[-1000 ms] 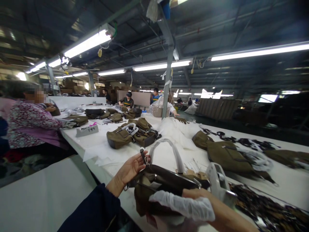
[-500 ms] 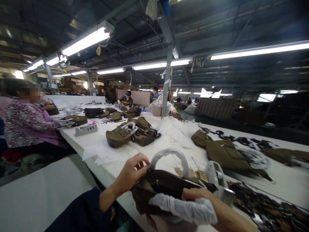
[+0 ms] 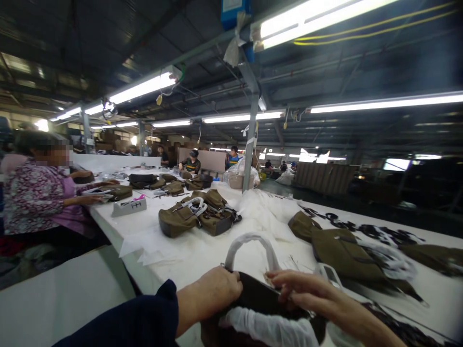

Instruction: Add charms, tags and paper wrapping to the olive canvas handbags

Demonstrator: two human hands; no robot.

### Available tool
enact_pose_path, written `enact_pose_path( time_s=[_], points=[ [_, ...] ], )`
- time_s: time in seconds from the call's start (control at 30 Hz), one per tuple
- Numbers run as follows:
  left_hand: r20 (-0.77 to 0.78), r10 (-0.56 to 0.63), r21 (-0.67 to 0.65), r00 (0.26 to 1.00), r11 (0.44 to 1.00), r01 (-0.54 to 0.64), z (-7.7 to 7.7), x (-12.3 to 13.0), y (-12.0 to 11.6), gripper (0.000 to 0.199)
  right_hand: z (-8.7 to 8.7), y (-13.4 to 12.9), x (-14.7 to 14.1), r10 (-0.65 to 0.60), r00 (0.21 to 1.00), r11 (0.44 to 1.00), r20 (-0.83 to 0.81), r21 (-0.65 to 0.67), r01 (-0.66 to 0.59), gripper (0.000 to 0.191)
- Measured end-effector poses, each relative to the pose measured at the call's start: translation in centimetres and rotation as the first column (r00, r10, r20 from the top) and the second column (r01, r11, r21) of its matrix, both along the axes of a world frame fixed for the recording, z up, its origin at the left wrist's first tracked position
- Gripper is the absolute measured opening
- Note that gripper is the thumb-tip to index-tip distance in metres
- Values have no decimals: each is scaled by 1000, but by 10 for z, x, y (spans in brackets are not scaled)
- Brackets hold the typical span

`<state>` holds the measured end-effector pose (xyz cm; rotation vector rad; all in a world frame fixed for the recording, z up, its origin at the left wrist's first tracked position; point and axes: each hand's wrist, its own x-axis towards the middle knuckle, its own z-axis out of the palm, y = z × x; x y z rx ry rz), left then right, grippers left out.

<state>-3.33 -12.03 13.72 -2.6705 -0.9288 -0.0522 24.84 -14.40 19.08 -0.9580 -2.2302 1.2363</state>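
Observation:
A dark olive-brown handbag [image 3: 260, 294] stands open at the lower middle, close to me. Its far handle [image 3: 249, 241] arches upright in a white wrap, while the near wrapped handle [image 3: 271, 325] hangs over the front side. My left hand [image 3: 220, 286] is closed on the left end of the bag's top edge. On the far rim, toward the right, my right hand [image 3: 304, 289] has its fingers curled over the edge, gripping it. Its fingertips are partly hidden. The bag's lower part runs out of view.
Olive bags [image 3: 197, 212] lie mid-table, with another olive bag [image 3: 347, 255] at right. White sheets [image 3: 264, 212] surround a post [image 3: 249, 149]. A grey tape dispenser [image 3: 128, 207] stands at the left edge. A co-worker in a floral top [image 3: 32, 202] handles a bag there. Dark straps [image 3: 358, 224] lie behind.
My right hand has come up out of the bag's opening to its far rim. My left hand has moved slightly lower and right. The view has tilted upward.

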Motion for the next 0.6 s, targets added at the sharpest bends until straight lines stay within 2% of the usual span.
enact_pose_path(
  time_s=[0.07, 0.1, 0.17, 0.23, 0.3, 0.47, 0.6],
  points=[
    [-7, 3, -8, 1000, 1000, -3, 5, 2, -1, 10, -14, 11, -23, -100, 985, 982, 140, 176, 74, 43],
    [-17, 5, -17, 1000, 1000, -5, 8, 2, -1, 10, -22, 17, -37, -178, 952, 946, 249, 311, 95, 47],
    [-34, 7, -42, 999, 999, -9, 12, 1, -2, 11, -35, 25, -62, -339, 809, 868, 481, 492, 71, 49],
    [-29, -11, -65, 1000, 998, 9, 15, -2, -2, 12, -42, 33, -77, -434, 644, 829, 630, 559, 13, 36],
    [-16, -42, -65, 999, 997, 41, 16, -7, -3, 11, -45, 39, -80, -466, 575, 810, 672, 586, -28, 27],
    [-26, -97, -55, 995, 994, 95, 20, -17, -10, 7, -49, 45, -66, -458, 617, 782, 640, 620, -63, 22],
    [-77, -116, -3, 990, 993, 116, 26, -15, -20, 8, -50, 44, -61, -445, 653, 774, 613, 630, -63, 18]
  ],
)
